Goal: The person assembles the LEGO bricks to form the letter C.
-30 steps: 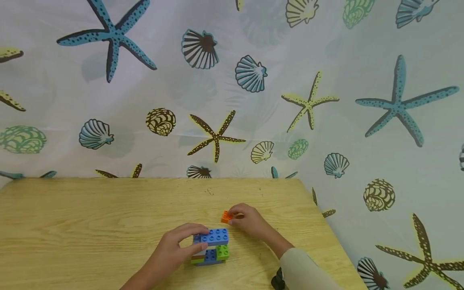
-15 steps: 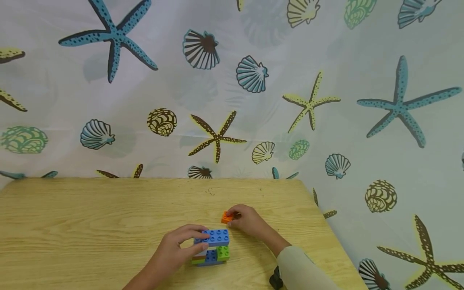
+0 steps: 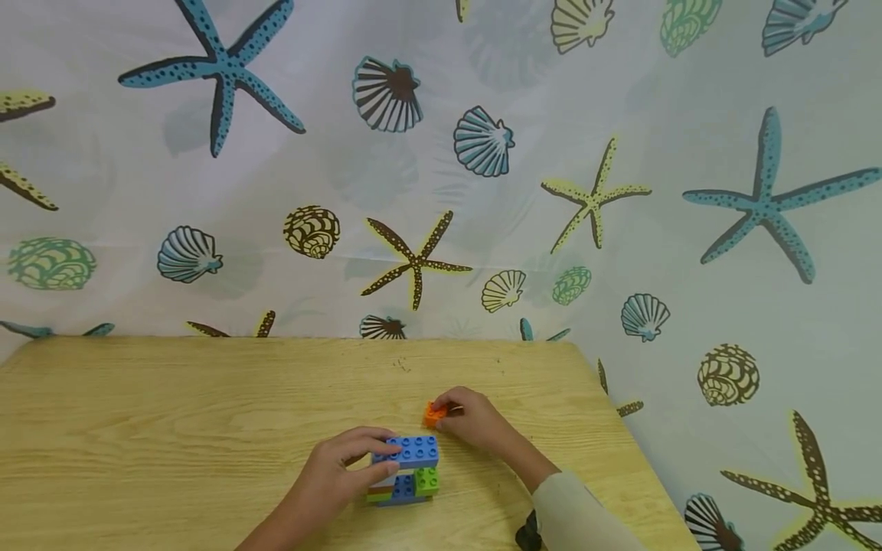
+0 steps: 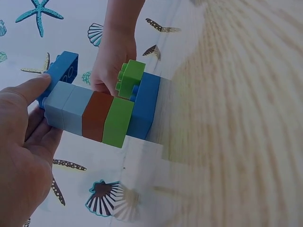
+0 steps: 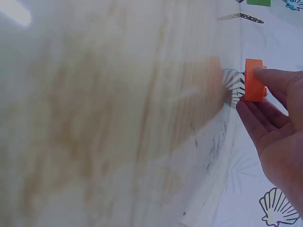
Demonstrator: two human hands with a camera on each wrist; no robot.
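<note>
My left hand [image 3: 331, 471] holds the upper left part of a built stack of toy building bricks, with the thumb on the long blue brick [image 3: 422, 453] at its top. In the left wrist view the stack's column shows light blue bricks [image 4: 71, 108], a brown brick [image 4: 97, 116] and a green brick [image 4: 118, 122] on a blue base brick [image 4: 147, 106]. A smaller green brick [image 4: 131, 78] sits on the base's other end, below the overhanging top brick. Behind the stack, my right hand [image 3: 475, 421] pinches an orange brick [image 5: 254, 80] between thumb and fingers.
Both hands work over a wood-grain table [image 3: 172, 428]. A curtain [image 3: 441, 191] printed with starfish and shells hangs behind it and along the right side. A black object [image 3: 528, 532] lies by the right sleeve [image 3: 579, 513], partly hidden.
The orange brick looks slightly tilted in the right hand's fingers. The left hand keeps its hold on the stack. The whole head view has shifted a little.
</note>
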